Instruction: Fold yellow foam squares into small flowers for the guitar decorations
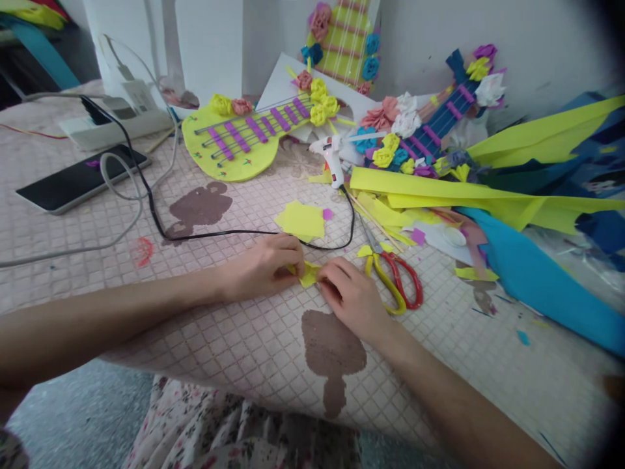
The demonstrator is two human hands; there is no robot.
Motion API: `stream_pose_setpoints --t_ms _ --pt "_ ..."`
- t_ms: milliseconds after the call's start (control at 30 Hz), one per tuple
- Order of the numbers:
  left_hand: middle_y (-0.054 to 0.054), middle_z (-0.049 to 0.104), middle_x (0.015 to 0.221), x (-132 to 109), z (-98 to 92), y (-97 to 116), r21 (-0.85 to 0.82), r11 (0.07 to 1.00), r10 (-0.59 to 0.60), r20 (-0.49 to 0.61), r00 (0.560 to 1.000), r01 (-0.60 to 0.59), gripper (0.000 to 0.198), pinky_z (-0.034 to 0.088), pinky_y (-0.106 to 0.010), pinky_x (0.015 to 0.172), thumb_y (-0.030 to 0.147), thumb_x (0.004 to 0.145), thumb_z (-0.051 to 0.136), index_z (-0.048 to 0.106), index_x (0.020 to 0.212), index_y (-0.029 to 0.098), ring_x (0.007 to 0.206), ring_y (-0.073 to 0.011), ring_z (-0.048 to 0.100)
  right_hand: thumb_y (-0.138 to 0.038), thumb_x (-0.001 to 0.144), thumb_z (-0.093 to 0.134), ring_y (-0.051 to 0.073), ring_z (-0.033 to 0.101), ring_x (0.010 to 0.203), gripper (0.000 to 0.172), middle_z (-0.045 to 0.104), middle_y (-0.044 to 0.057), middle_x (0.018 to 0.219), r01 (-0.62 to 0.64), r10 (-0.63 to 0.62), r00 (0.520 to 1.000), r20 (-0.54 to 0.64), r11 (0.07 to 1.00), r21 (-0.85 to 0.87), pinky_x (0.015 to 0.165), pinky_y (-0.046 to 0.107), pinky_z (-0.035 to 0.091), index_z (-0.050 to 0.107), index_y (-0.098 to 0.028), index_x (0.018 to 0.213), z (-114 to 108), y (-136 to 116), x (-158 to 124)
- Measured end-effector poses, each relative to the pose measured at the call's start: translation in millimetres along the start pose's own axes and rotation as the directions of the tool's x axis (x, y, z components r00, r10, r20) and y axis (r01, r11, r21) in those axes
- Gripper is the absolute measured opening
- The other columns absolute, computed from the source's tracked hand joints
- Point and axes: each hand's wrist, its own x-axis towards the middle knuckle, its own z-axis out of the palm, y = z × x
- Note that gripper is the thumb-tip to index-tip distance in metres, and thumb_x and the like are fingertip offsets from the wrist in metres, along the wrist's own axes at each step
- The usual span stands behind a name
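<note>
My left hand (pixel 263 267) and my right hand (pixel 349 296) meet over a small yellow foam piece (pixel 308 273) on the pink quilted tablecloth (pixel 234 339). Both hands pinch it, fingers curled, one from each side. Just beyond the hands lies a larger yellow foam scrap (pixel 300 219). Scissors with red and yellow handles (pixel 393 277) rest right of my right hand. A white glue gun (pixel 332 159) stands farther back, its black cord (pixel 205 233) looping past my left hand.
Yellow foam guitars (pixel 244 133) with paper roses lie at the back. Long yellow (pixel 469 192) and blue foam sheets (pixel 537 273) fill the right side. A phone (pixel 81 179), power strip (pixel 112 124) and grey cables sit at the left.
</note>
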Motion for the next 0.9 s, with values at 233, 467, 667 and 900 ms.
stream_pose_setpoints --t_ms 233,467,667,900 --pt "-0.005 0.059 0.083 0.1 -0.1 -3.3 -0.01 1.0 -0.006 0.038 0.999 0.006 0.01 0.045 -0.026 0.075 0.011 0.082 0.054 0.064 0.082 0.015 0.079 -0.0144 0.055 -0.017 0.089 0.05 0.018 0.059 0.082 0.008 0.059 0.006 0.091 -0.007 0.006 0.999 0.034 1.0 0.024 0.069 0.03 0.049 0.056 -0.02 0.087 1.5 -5.3 1.7" --pt "-0.005 0.056 0.088 -0.1 -4.9 -4.1 -0.022 0.992 -0.12 0.015 0.993 0.121 0.005 0.045 -0.024 0.071 0.013 0.08 0.057 0.062 0.077 0.014 0.08 -0.0138 0.054 -0.016 0.087 0.05 0.016 0.057 0.075 0.007 0.057 0.003 0.087 -0.103 0.101 0.995 0.025 0.986 0.133 0.066 0.029 0.046 0.054 -0.02 0.083 2.2 -2.1 2.7" --pt "-0.005 0.056 0.088 -1.0 -4.6 -5.5 -0.024 0.993 -0.117 0.022 0.993 0.117 0.004 0.045 -0.025 0.075 0.012 0.077 0.059 0.062 0.079 0.014 0.085 -0.0146 0.055 -0.014 0.085 0.052 0.015 0.056 0.075 0.007 0.056 0.002 0.085 -0.134 0.135 0.991 0.007 0.972 0.194 0.066 0.027 0.045 0.052 -0.02 0.083 1.8 -2.5 3.6" --pt "-0.005 0.056 0.086 -0.4 -3.9 -3.4 -0.04 0.993 -0.111 0.018 0.994 0.112 0.007 0.046 -0.026 0.073 0.014 0.079 0.058 0.062 0.074 0.014 0.083 -0.0149 0.054 -0.015 0.084 0.052 0.015 0.057 0.077 0.006 0.057 0.003 0.088 -0.122 0.121 0.993 0.014 0.982 0.144 0.065 0.028 0.046 0.053 -0.021 0.084 4.4 -4.7 2.2"
